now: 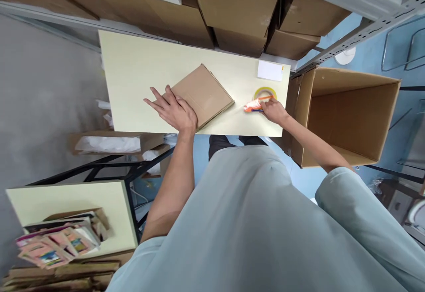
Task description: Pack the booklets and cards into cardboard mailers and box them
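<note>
A flat brown cardboard box (204, 95) lies at an angle on the pale tabletop (139, 71). My left hand (177, 110) rests against its left corner, the heel of the palm on the cardboard and the fingers spread out past the edge. To the right of the box, my right hand (274, 110) is closed around an orange tape dispenser (254, 105), slightly blurred. A yellow-rimmed tape roll (265, 92) shows right behind the fingers. Between dispenser and box a faint clear streak runs, perhaps a strip of tape.
A white card (270, 70) lies at the table's back right. A large open carton (348, 119) stands to the right. Cardboard boxes (235, 4) fill the shelf behind. Lower left, pink packets (55, 247) are on a second table (66, 194).
</note>
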`<state>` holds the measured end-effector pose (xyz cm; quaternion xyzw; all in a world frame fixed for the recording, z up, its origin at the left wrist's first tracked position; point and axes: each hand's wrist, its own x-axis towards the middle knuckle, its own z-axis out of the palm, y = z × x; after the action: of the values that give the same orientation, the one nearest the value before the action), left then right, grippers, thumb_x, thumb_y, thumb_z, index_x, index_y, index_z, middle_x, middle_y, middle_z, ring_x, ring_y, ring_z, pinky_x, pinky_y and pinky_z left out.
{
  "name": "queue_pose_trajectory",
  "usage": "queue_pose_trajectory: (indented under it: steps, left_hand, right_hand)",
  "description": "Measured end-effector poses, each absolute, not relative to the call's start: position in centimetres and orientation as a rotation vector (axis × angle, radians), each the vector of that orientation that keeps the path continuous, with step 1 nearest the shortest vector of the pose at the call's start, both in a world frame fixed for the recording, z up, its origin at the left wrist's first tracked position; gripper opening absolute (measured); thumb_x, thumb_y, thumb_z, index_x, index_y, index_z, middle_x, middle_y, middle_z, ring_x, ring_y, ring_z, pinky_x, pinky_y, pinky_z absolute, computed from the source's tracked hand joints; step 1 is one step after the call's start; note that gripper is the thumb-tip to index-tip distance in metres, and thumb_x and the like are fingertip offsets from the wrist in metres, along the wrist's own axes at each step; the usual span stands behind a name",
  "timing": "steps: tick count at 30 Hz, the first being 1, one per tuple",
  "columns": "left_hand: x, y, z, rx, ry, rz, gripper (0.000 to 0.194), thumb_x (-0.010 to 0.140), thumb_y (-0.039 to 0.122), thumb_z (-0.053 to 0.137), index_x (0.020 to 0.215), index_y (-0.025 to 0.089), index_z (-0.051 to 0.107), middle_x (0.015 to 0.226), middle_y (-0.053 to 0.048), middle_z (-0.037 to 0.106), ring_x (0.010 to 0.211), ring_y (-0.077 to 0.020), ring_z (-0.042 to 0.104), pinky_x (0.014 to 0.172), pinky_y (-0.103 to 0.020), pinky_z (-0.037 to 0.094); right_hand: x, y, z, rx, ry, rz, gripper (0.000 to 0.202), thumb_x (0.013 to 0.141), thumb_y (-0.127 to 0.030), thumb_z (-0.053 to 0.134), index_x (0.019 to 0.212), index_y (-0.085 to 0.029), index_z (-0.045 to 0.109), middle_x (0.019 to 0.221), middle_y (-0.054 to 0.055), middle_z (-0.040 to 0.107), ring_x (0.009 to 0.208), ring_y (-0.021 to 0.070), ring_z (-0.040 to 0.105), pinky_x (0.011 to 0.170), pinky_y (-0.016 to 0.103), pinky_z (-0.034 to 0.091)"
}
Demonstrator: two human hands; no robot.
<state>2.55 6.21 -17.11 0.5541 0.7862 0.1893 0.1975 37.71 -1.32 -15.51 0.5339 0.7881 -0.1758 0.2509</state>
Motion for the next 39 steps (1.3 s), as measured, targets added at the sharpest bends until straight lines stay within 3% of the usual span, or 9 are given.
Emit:
queue_pose_trajectory:
  steps: [3,6,9,13,19,24,26,34,39]
  left_hand:
    - [2.7,6.2,-16.9,1.563,2.212,0.482,0.06,0.111,0.039,0.043,0.169,0.027,0.05,0.188,-0.008,0.023,0.177,-0.0361,-0.002,0.141,-0.067,0.023]
    - [2.4,6.2,-16.8,1.595,2.175,0.481,0.06,0.111,0.036,0.042,0.169,0.024,0.051,0.188,-0.008,0.023,0.177,-0.0331,-0.007,0.143,-0.064,0.016]
    - [1.2,6.5,-16.5,1.672,2.072,0.482,0.06,0.11,0.036,0.043,0.167,0.02,0.052,0.187,-0.01,0.025,0.177,-0.0344,-0.009,0.143,-0.064,0.009]
    - [-0.5,8.0,-16.3,1.794,1.829,0.472,0.057,0.106,0.04,0.053,0.16,0.023,0.06,0.184,-0.011,0.033,0.177,-0.0336,-0.001,0.143,-0.063,0.0]
    - [3.4,6.0,-17.0,1.988,1.463,0.44,0.041,0.109,0.039,0.05,0.142,0.025,0.069,0.164,-0.014,0.061,0.173,-0.0306,0.028,0.143,-0.062,0.013]
    - [6.8,0.7,-18.5,2.068,1.391,0.461,0.04,0.115,0.04,0.041,0.13,0.018,0.07,0.156,-0.021,0.065,0.17,-0.0332,0.036,0.143,-0.063,0.021]
    - [6.6,-0.1,-19.0,2.066,1.368,0.447,0.039,0.116,0.04,0.04,0.129,0.019,0.07,0.155,-0.021,0.066,0.168,-0.0319,0.04,0.143,-0.062,0.022]
    - [5.8,0.2,-20.0,2.065,1.332,0.456,0.04,0.117,0.044,0.038,0.123,0.021,0.07,0.149,-0.02,0.07,0.167,-0.0285,0.041,0.143,-0.059,0.024]
    - [6.2,0.1,-19.7,2.033,1.349,0.442,0.04,0.116,0.045,0.039,0.124,0.021,0.071,0.151,-0.021,0.069,0.167,-0.0294,0.042,0.143,-0.06,0.023]
  right_hand:
    - [36.7,3.0,-16.4,1.454,2.241,-0.367,0.039,0.113,-0.018,0.034,0.135,0.002,0.059,0.121,0.029,0.079,0.11,0.0365,0.075,0.107,0.046,0.043]
    - [35.7,4.5,-17.2,1.405,2.299,-0.339,0.039,0.112,-0.018,0.034,0.135,0.002,0.058,0.118,0.028,0.08,0.108,0.0344,0.074,0.108,0.045,0.043]
    - [35.1,3.3,-17.5,1.363,2.305,-0.369,0.038,0.113,-0.022,0.037,0.135,0.001,0.059,0.119,0.028,0.08,0.11,0.0339,0.076,0.108,0.045,0.045]
    - [32.8,-0.4,-17.6,1.305,2.301,-0.459,0.037,0.109,-0.009,0.035,0.134,0.003,0.059,0.117,0.028,0.081,0.108,0.0329,0.078,0.109,0.048,0.045]
    - [24.7,-5.3,-17.0,1.241,2.427,-0.588,0.052,0.102,0.002,0.033,0.149,0.009,0.052,0.11,0.027,0.081,0.102,0.0333,0.08,0.103,0.053,0.052]
    - [19.7,-6.5,-17.3,1.197,2.488,-0.694,0.044,0.103,0.003,0.032,0.128,0.005,0.068,0.112,0.027,0.081,0.1,0.032,0.079,0.1,0.051,0.056]
    - [19.2,-6.9,-17.6,1.197,2.488,-0.704,0.043,0.105,0.002,0.032,0.131,0.005,0.066,0.115,0.028,0.08,0.102,0.032,0.079,0.101,0.051,0.056]
    - [28.7,-10.6,-18.0,1.301,2.358,-0.733,0.049,0.103,-0.002,0.043,0.151,0.005,0.053,0.118,0.027,0.082,0.108,0.0304,0.082,0.11,0.048,0.052]
    - [36.5,-8.7,-17.4,1.372,2.214,-0.648,0.042,0.106,-0.007,0.038,0.14,0.006,0.06,0.112,0.03,0.081,0.106,0.0361,0.079,0.104,0.048,0.048]
